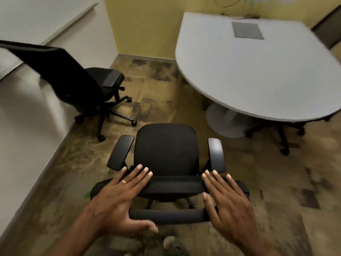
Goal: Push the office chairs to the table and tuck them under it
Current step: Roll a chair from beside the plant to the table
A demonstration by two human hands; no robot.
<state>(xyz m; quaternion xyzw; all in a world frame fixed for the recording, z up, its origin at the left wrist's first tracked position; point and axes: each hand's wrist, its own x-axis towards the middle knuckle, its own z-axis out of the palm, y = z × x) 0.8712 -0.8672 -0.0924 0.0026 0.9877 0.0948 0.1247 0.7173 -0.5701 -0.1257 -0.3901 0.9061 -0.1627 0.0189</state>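
Note:
A black office chair [166,148] stands right in front of me, its seat facing away toward the white table [258,74]. My left hand [118,196] lies flat with spread fingers on the left end of the chair's backrest top. My right hand [227,198] lies flat on the right end, fingers extended. Neither hand is curled around the backrest. A second black chair [88,85] stands at the left by the wall, turned sideways. Under the table's right side, the wheeled base of a third chair [280,133] shows.
The table rests on a white round pedestal [225,119] and has a grey panel [248,30] set in its top. A pale wall runs along the left and a yellow wall at the back. Patterned brown carpet covers the floor between chair and table.

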